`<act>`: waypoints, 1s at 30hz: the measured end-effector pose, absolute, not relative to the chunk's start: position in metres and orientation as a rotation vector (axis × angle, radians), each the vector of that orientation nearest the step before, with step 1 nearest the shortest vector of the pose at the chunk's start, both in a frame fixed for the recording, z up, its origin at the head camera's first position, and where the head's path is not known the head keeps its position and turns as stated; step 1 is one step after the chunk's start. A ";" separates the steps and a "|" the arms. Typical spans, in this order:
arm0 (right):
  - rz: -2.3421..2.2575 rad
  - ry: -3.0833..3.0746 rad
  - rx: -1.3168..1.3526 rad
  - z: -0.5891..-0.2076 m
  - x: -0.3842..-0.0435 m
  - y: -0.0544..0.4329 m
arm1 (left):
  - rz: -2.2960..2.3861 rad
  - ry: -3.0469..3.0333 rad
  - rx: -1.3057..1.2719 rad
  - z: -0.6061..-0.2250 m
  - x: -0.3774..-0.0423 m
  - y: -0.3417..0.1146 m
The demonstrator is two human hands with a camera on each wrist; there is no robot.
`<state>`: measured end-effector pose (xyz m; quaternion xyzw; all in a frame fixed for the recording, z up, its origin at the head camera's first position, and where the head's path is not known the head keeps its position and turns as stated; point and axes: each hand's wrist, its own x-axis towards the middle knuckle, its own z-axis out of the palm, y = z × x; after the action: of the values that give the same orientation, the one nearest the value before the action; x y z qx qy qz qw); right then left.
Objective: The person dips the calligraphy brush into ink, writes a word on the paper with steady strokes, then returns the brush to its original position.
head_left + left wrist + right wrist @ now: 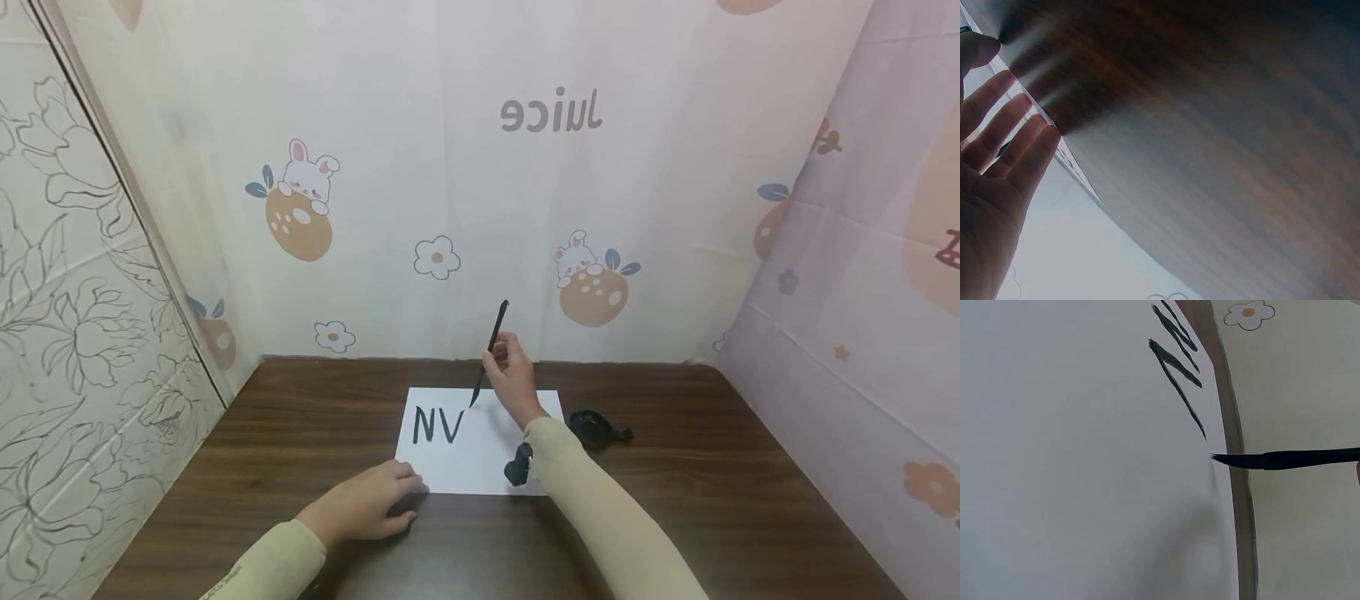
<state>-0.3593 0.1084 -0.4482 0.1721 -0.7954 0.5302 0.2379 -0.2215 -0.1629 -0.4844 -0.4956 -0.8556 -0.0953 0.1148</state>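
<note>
Beige sleeve (600,496) hides some paper (476,462) near the dish (592,430). Right hand (513,377) pinches a brush (498,324); left hand (369,504) lies relaxed.

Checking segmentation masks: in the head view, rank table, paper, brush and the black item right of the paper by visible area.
1. Table
2. Paper
3. Black item
4. Brush, longer than 3 but much thinner
</note>
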 end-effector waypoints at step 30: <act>1.435 -2.258 0.458 -0.451 -0.355 0.110 | -0.275 -2.488 -1.458 -0.484 -0.222 -0.163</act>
<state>-0.3552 0.1102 -0.4512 0.1648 -0.8130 0.5166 0.2120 -0.2217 -0.1628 -0.4836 -0.4996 -0.8524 -0.0941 0.1220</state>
